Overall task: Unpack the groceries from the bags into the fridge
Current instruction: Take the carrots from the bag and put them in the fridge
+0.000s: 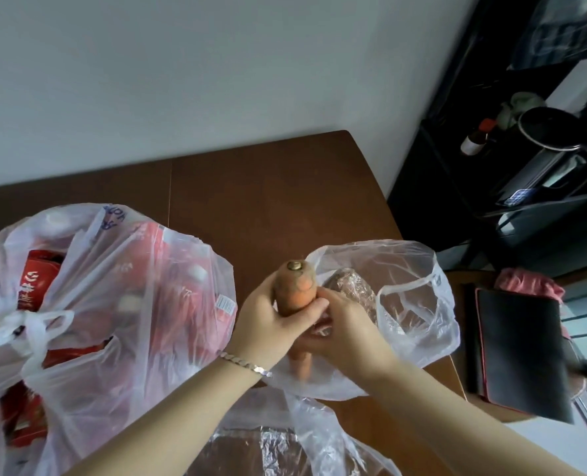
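Observation:
My left hand (pixel 274 321) grips an orange carrot (pixel 296 286), held upright with its cut top pointing up. My right hand (pixel 345 322) touches the carrot's side and a second orange piece (pixel 301 365) that shows below both hands. Behind them lies an open clear plastic bag (pixel 415 293) holding a brown item wrapped in cling film (pixel 352 286). A large tied white bag (pixel 96 304) full of red packages stands at the left. The fridge is not in view.
Everything rests on a brown wooden table (pixel 268 201) against a white wall. Another clear bag with a wrapped item (pixel 285 441) lies at the near edge. A black folder (pixel 522 348) sits on a seat at right. Dark shelving with appliances (pixel 542 149) fills the right.

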The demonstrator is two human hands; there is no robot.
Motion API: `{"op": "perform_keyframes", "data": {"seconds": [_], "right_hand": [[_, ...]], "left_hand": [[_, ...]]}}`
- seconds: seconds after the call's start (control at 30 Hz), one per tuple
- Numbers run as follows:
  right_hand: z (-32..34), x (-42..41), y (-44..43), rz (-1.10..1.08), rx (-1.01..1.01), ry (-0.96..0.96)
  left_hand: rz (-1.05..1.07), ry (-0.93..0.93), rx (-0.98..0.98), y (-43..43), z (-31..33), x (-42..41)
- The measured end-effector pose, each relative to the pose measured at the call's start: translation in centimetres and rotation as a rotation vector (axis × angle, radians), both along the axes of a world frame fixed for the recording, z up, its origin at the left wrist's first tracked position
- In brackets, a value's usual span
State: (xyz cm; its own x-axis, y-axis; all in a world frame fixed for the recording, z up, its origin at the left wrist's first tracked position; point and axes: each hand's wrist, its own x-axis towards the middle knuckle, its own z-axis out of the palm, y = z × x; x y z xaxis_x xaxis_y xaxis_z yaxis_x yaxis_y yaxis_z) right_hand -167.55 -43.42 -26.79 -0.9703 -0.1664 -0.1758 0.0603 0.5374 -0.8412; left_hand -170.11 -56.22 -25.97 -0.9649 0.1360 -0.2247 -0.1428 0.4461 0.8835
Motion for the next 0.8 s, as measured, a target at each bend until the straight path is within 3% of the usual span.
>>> {"op": "perform_keyframes", "data": {"seconds": [0.1, 0.23, 0.33, 0.6, 0.8], "right_hand": [[-2.5, -2.1, 2.4, 0.269, 0.277, -0.051], [-7.7, -4.5, 3.9, 0.0, 0.745, -0.22], [-10.5, -5.3, 3.8, -0.095, 0.88, -0.431], [-9.2, -4.3, 4.3, -0.097, 0.578, -0.226], [-3.4, -2.2, 5.0, -0.206, -0.01, 0.189]], "left_hand": [[0.123, 0.04, -0.137, -1.1, 0.1, -0.5], [0.163, -0.206, -0.18, -1.0, 1.5, -1.7], [0.096, -0.303, -0.225, -0.3, 1.2, -2.0], [0.037, -0.472, -0.241, 0.8, -0.2, -2.5], [0.082, -0.438, -0.324, 2.1, -0.6, -4.0]]}}
